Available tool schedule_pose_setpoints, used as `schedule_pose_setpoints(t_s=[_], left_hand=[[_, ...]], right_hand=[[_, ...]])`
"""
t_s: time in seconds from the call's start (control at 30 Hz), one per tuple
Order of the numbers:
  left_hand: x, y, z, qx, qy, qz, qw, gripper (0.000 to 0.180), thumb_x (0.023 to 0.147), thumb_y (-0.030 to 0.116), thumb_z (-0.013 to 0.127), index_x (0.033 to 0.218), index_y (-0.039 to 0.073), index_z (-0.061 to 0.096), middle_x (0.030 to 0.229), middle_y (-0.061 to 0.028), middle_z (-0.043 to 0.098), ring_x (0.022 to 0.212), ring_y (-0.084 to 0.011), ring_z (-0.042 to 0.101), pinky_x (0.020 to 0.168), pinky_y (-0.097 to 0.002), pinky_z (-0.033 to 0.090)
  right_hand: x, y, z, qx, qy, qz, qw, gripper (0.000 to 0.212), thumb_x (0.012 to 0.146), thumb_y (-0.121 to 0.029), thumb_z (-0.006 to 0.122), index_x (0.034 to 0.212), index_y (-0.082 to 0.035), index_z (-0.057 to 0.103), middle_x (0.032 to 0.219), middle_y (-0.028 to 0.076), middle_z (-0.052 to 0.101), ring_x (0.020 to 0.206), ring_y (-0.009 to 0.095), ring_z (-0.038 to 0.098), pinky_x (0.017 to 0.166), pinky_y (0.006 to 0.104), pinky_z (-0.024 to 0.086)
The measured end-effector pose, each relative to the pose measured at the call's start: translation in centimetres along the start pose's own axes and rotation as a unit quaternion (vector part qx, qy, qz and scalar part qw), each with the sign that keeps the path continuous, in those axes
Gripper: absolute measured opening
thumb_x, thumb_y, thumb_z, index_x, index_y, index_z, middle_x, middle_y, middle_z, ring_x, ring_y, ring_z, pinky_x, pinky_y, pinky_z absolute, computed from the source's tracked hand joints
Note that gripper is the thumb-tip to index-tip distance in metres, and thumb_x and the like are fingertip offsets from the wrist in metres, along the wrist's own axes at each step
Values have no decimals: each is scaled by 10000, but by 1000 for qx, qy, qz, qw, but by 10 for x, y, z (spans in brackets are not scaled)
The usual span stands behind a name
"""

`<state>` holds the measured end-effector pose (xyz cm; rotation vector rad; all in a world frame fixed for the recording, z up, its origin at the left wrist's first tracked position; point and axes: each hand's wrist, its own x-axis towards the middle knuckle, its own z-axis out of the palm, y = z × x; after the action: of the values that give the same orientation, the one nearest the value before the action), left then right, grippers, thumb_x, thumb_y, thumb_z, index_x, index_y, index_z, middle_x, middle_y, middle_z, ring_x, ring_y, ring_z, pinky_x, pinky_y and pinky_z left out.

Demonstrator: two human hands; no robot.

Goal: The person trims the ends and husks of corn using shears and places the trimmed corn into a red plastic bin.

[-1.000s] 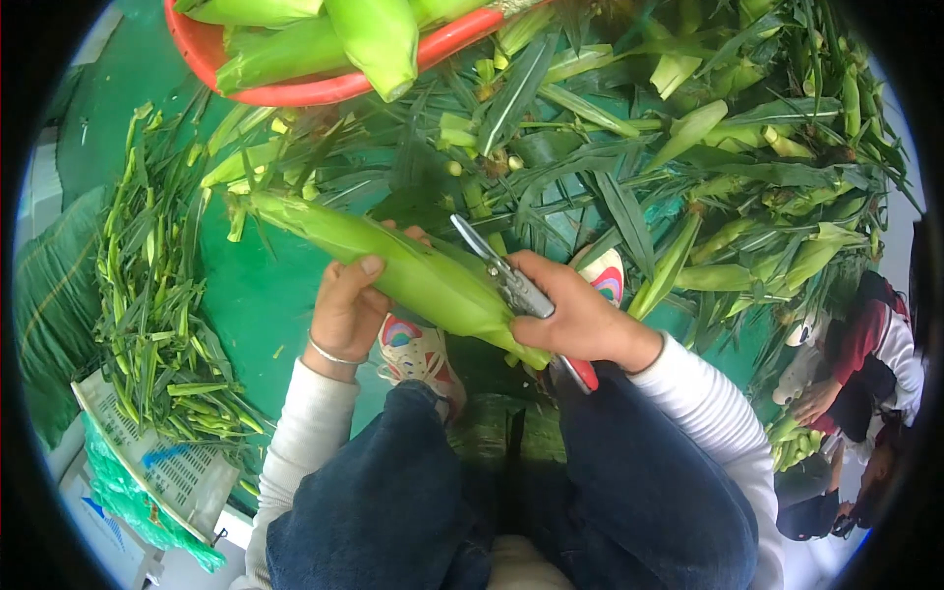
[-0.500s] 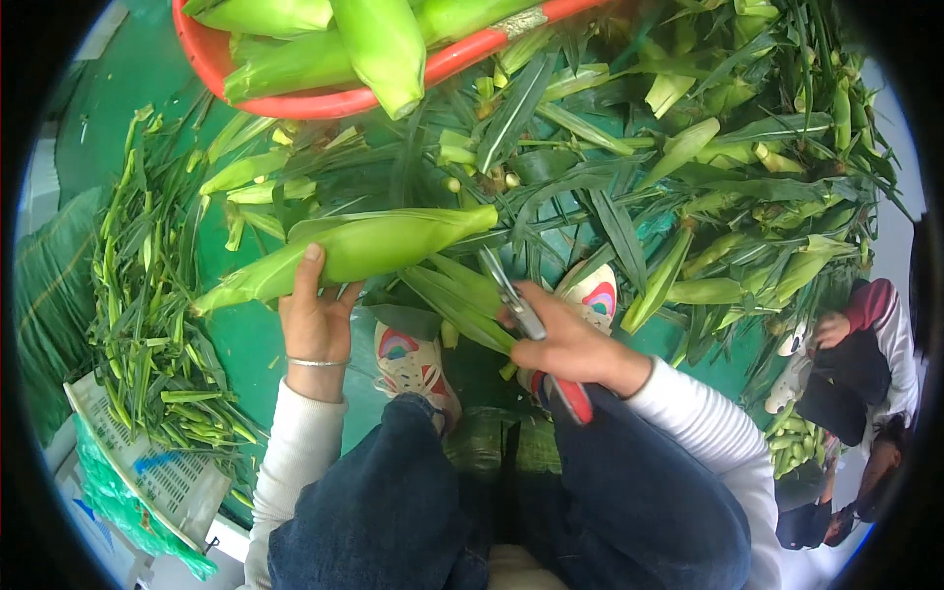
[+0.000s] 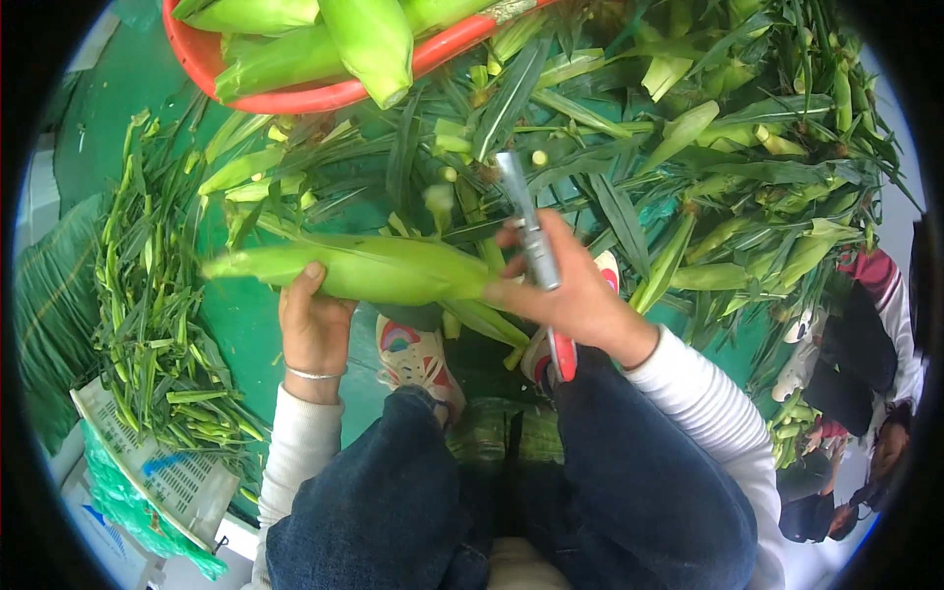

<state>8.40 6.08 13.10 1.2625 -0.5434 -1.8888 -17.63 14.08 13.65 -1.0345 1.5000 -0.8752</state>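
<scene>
An ear of corn in its green husk [image 3: 383, 268] lies level above my shoes. My left hand [image 3: 315, 320] grips it near its left end, thumb on top and fingers underneath. Closed around a silver metal tool with a red handle end [image 3: 536, 251] is my right hand [image 3: 580, 285]; the tool's exact kind is not clear. The right thumb is at the ear's right end, seemingly touching it. Below that end hang loose green husk leaves [image 3: 487, 322].
A red basin [image 3: 295, 101] with several husked-in ears stands at the top. Stripped leaves and stalks [image 3: 728, 187] cover the floor right; trimmings [image 3: 157, 324] pile up left. A white and green sack [image 3: 157, 472] lies lower left. Another person [image 3: 865, 324] sits at far right.
The ear has come down slightly and levelled out. My right hand has risen and met its right end, with the tool turned more upright. The head view has shifted slightly.
</scene>
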Motion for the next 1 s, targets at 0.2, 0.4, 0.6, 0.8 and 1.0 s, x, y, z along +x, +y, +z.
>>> schedule_pose_setpoints(t_s=[0.2,0.4,0.6,0.8,1.0], left_hand=[[13,3,4,-58,-26,-5,998,470,902,358,529,1257,53,478,1276,-142,528,1193,-285,484,1012,-447,372],[34,14,-19,-166,-66,36,983,530,897,406,507,1255,18,467,1204,-214,545,1154,-361,502,1002,-458,389],[16,13,11,456,-105,92,879,336,923,323,531,1092,33,526,840,-96,606,771,-172,588,678,-296,478],[-3,-6,50,657,-131,127,731,458,816,392,650,1093,41,549,914,-199,631,825,-396,599,673,-420,482],[8,-10,32,628,-189,105,748,457,819,367,652,1103,30,532,953,-165,608,887,-309,603,748,-366,479]], right_hand=[[2,-11,7,54,-166,35,984,425,786,-93,597,1170,5,444,878,166,593,650,301,623,590,360,515],[-26,15,-17,-172,-172,172,955,547,701,-121,647,1185,45,452,957,231,589,904,345,614,782,403,496],[-12,-28,-9,-160,-143,-37,976,627,667,-117,647,1224,72,431,1085,269,540,1030,402,535,906,419,438],[-1,-21,2,-193,-110,-126,967,442,673,-113,620,1064,45,488,906,249,582,880,408,571,791,449,467],[-15,-11,-13,-89,-93,47,991,323,741,-141,617,999,8,493,730,187,623,688,377,630,629,427,502]])
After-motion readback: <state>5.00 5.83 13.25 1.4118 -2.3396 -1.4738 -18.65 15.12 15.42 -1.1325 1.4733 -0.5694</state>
